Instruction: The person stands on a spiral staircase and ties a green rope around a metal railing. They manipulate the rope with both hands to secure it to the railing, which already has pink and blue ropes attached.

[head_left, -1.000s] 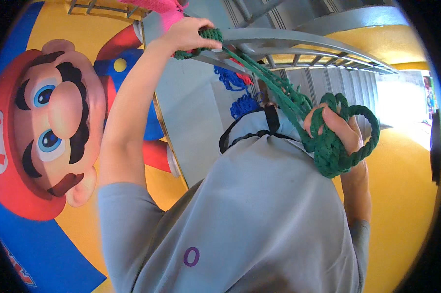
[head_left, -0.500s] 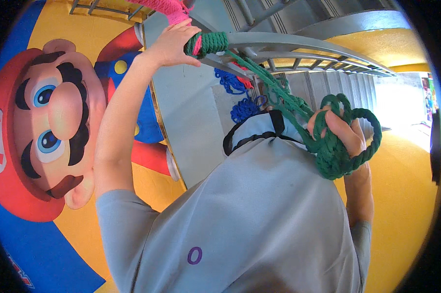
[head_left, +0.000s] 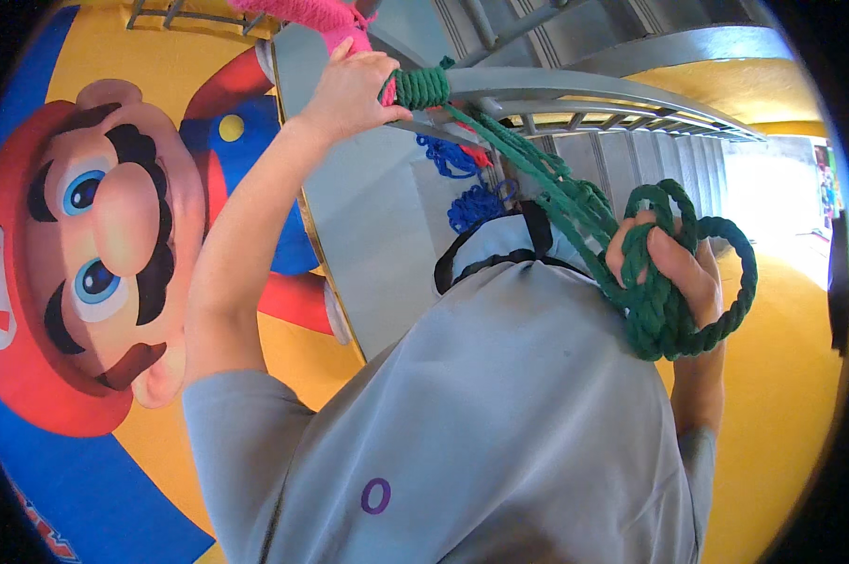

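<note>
A grey metal handrail [head_left: 528, 83] runs along the top, wound with pink cord [head_left: 347, 36] and then with several turns of green rope [head_left: 422, 87]. My left hand [head_left: 354, 92] is wrapped round the rail where the pink and green windings meet. From the green turns, slack strands stretch down to the right into a looped bundle of green rope [head_left: 669, 305]. My right hand [head_left: 673, 263] grips that bundle, with loops sticking out above and beside the fingers. The strands between the hands are fairly taut.
Loose blue rope [head_left: 476, 207] and a bit of red rope [head_left: 481, 156] lie below the rail. Grey stairs [head_left: 622, 160] descend beyond it at the right. A large painted cartoon figure [head_left: 95, 235] covers the yellow wall at left.
My right hand has shifted slightly right and down with the green bundle. The left hand has moved a little to the right in the picture, along with the rail's windings.
</note>
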`<state>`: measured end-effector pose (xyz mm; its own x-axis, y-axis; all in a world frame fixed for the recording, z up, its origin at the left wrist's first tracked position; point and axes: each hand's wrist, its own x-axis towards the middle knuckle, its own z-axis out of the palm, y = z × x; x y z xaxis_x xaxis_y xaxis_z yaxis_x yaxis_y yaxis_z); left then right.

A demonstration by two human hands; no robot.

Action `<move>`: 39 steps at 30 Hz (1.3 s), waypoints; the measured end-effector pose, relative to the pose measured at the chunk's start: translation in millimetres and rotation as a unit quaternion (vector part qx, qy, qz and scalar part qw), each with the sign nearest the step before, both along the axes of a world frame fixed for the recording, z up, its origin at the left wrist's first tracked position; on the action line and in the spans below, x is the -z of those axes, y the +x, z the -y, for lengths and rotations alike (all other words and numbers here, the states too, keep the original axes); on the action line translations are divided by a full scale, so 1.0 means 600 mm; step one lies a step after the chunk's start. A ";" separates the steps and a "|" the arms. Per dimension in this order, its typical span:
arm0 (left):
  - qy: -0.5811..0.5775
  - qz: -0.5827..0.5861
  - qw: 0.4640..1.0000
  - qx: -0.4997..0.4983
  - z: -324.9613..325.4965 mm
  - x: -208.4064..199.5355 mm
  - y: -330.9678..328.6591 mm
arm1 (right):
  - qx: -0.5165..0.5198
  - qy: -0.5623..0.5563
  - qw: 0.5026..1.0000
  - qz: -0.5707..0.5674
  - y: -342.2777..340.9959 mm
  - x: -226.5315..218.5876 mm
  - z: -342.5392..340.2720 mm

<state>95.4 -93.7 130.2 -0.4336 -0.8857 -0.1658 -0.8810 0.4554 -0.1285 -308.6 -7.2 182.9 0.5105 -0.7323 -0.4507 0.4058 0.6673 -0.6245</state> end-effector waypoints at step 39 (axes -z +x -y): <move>-0.113 -0.102 0.988 -0.011 -0.077 -0.011 0.014 | -0.123 -0.038 0.990 -0.050 -0.007 0.004 0.006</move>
